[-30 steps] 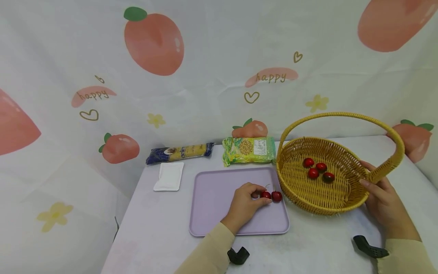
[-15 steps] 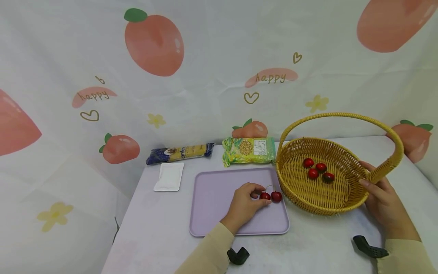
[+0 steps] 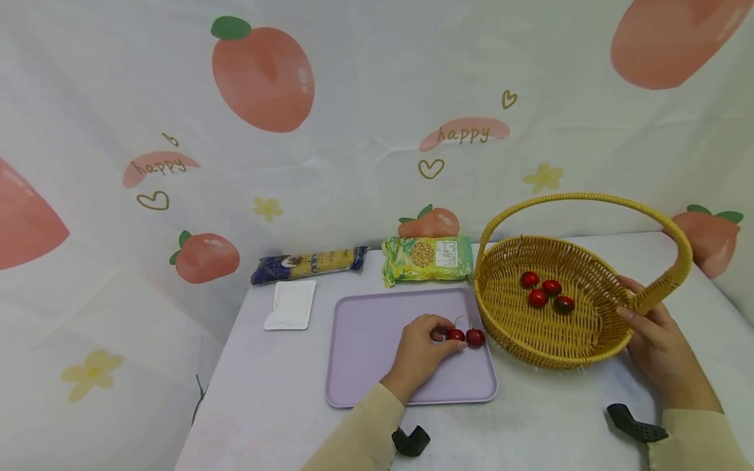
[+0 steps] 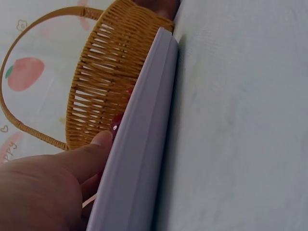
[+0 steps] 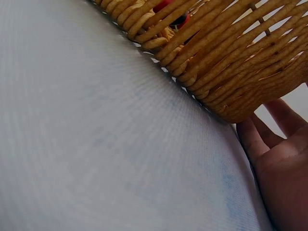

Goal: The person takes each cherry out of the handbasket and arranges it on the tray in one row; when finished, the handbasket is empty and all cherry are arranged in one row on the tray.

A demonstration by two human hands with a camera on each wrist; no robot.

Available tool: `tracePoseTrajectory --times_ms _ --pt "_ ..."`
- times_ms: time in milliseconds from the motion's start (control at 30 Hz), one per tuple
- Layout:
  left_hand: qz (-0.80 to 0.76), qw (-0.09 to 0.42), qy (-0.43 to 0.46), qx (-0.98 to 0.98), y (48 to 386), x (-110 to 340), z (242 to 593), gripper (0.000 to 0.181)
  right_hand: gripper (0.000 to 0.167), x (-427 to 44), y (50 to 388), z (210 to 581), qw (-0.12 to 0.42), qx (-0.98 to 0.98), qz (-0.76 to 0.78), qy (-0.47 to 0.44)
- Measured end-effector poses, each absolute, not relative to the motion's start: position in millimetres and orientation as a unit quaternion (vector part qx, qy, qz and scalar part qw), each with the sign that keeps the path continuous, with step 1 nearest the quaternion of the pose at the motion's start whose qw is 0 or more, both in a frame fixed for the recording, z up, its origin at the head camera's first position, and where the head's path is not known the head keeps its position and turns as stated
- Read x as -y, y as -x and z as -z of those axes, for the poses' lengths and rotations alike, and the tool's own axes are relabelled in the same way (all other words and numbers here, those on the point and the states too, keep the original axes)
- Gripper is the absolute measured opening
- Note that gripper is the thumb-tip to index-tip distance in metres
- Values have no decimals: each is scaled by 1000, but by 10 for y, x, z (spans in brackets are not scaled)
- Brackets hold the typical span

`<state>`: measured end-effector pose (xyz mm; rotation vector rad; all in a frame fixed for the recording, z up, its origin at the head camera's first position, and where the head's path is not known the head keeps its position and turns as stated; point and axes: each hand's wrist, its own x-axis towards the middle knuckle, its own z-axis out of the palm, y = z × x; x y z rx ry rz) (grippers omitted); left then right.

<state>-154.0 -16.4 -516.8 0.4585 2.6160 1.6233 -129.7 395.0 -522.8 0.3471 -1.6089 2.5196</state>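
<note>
On the right part of a lilac tray (image 3: 371,347) lie two red cherries side by side. My left hand (image 3: 419,353) has its thumb and fingers around the left cherry (image 3: 455,335), pinching it; the right cherry (image 3: 475,338) sits just beyond the fingertips. A yellow-brown wicker basket (image 3: 565,356) with a tall arched handle stands right of the tray, with several cherries (image 3: 537,298) inside. My right hand (image 3: 656,340) grips the basket's right side at the foot of the handle, thumb over the rim. In the right wrist view its fingers (image 5: 252,137) reach the woven wall low down.
Behind the tray lie a green and yellow food packet (image 3: 427,260) and a long blue and gold packet (image 3: 309,263). A flat white packet (image 3: 291,305) is at the left. A fruit-patterned cloth (image 3: 353,118) hangs behind the white table (image 3: 265,405).
</note>
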Motion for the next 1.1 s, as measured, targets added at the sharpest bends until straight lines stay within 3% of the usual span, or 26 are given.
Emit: tracePoseTrajectory --times_ms 533,767,933,1100 --pt "-528 1 -137 -838 1513 119 5131 33 60 -3963 1289 5229 68 539 -833 -108" --pt "-573 -4 -96 -814 1531 113 5170 25 60 -3965 1295 5228 65 537 -834 -108" --pt "-616 -13 -61 -785 1542 105 5158 34 60 -3963 1295 5239 65 536 -834 -111" --pt "-683 24 -37 -729 1542 117 5100 44 60 -3950 1302 5240 68 536 -833 -117"
